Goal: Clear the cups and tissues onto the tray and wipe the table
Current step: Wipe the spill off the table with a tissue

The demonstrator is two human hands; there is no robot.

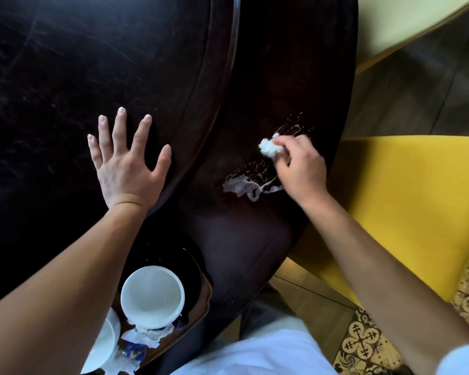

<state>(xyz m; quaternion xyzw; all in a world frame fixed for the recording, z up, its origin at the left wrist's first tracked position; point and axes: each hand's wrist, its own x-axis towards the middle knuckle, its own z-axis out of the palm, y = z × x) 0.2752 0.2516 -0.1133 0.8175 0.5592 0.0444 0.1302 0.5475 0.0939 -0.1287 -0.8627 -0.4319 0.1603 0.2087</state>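
My right hand is shut on a crumpled white tissue, pressed to the dark wooden table just above a pale foamy spill. My left hand lies flat and open, fingers spread, on the darker raised centre of the table. Low on the left, a black round tray holds a white cup. A second white cup is partly hidden under my left forearm. Crumpled tissues lie between the two cups.
A yellow chair seat stands right beside the table's edge. A second pale yellow seat is at the top right. Patterned floor tiles and wooden floor show beyond the table rim.
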